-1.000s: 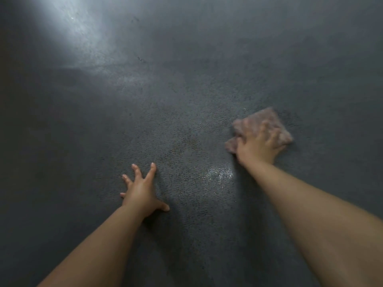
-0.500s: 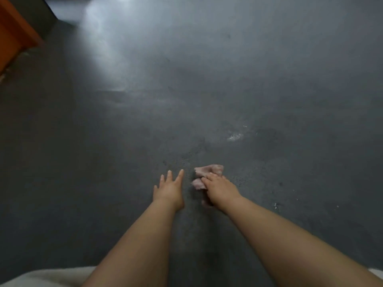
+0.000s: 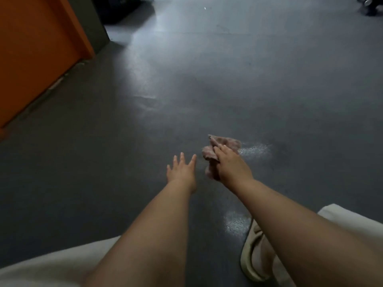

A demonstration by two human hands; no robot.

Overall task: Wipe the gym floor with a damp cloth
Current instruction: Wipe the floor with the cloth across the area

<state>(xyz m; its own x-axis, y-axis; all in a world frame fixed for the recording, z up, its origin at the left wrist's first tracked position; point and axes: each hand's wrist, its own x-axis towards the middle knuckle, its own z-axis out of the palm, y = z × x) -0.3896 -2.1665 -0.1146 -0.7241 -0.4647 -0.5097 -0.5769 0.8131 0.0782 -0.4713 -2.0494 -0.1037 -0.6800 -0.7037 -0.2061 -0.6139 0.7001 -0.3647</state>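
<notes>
The dark grey gym floor (image 3: pixel 207 90) fills the head view. A crumpled pink cloth (image 3: pixel 219 148) hangs bunched in my right hand (image 3: pixel 232 166), which grips it near the middle of the view, just off the floor. My left hand (image 3: pixel 182 168) hovers beside it on the left, fingers straight and spread, holding nothing. A wet, shiny patch (image 3: pixel 253 150) glistens on the floor just right of the cloth, and another wet patch (image 3: pixel 235 222) lies closer to me.
An orange wall panel (image 3: pixel 35 54) stands at the left with a grey column (image 3: pixel 95 23) behind it. Dark equipment (image 3: pixel 122 9) sits at the far top, and more dark equipment (image 3: pixel 371 5) at top right. My foot in a beige sandal (image 3: pixel 255 257) rests at lower right. Pale clothing (image 3: pixel 41 268) covers my lap.
My right hand dragged the cloth from the far right back toward me and lifted it bunched. My left hand came off the floor. The view tilted up, revealing the orange wall.
</notes>
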